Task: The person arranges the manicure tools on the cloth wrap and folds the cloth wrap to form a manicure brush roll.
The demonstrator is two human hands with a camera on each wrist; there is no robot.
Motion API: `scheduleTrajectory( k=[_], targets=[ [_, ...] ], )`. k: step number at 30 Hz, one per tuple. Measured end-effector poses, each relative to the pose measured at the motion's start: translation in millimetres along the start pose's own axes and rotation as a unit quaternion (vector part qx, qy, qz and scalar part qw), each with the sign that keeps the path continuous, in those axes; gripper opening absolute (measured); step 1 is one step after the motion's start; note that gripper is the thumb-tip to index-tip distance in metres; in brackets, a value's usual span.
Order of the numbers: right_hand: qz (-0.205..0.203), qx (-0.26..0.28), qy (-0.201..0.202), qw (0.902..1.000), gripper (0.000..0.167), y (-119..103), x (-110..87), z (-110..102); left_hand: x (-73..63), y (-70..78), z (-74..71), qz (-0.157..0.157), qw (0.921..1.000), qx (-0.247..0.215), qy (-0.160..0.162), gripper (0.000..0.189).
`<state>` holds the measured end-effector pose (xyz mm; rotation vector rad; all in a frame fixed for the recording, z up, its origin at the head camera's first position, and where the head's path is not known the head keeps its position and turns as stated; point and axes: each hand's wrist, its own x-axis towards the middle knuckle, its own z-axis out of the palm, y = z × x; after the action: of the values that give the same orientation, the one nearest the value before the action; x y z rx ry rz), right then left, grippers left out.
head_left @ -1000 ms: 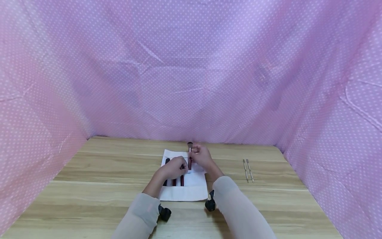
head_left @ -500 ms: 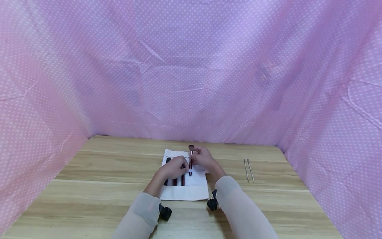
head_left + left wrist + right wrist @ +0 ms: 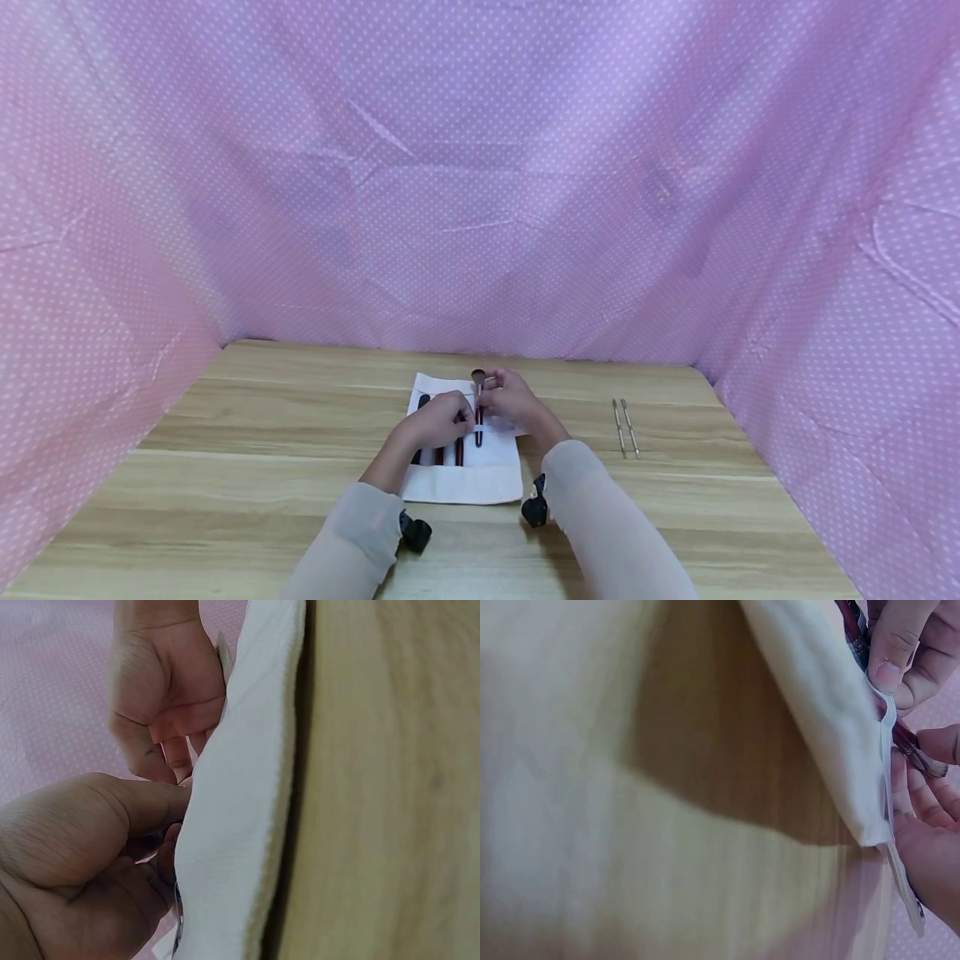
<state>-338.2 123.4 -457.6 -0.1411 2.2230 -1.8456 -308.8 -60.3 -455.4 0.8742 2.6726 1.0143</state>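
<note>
while the right hand (image 3: 513, 402) has its grip clamped on a brush (image 3: 479, 415), the left hand (image 3: 441, 421) pinches a white band (image 3: 886, 742); beneath lies a white pouch (image 3: 462, 486)

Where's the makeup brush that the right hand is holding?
In the head view, the makeup brush is below the picture's centre, just right of the left hand, pinched by the right hand, its handle over the white cloth.

Dark-red brush (image 3: 479, 414), apparently through white strap (image 3: 886, 739)
</note>
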Motion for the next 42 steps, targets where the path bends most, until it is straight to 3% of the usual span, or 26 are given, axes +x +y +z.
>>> scheduleTrajectory(
  k=[7,14,24,36,42],
  targets=[
    [0.01,0.011,0.003,0.9999,0.044,-0.7,0.4,-1.0,0.7,-1.3,-0.4,0.005,1.0,0.005,-0.001,0.017],
    [-0.005,-0.002,-0.005,1.0,0.025,2.5,1.9,1.0,1.1,-3.9,0.6,0.007,1.0,0.005,0.001,0.019],
    [0.001,-0.019,0.006,0.9998,0.015,5.2,1.5,0.7,0.1,-4.4,0.8,0.005,1.0,-0.008,0.002,0.019],
    [0.005,-0.012,-0.006,0.9999,0.036,3.1,0.8,-2.1,1.2,-5.6,1.3,0.013,0.9999,-0.011,-0.001,0.021],
    [0.007,-0.036,-0.011,0.9993,0.034,1.9,1.5,-4.3,1.4,-5.2,1.2,0.01,0.9999,-0.013,-0.003,0.019]
  ],
)
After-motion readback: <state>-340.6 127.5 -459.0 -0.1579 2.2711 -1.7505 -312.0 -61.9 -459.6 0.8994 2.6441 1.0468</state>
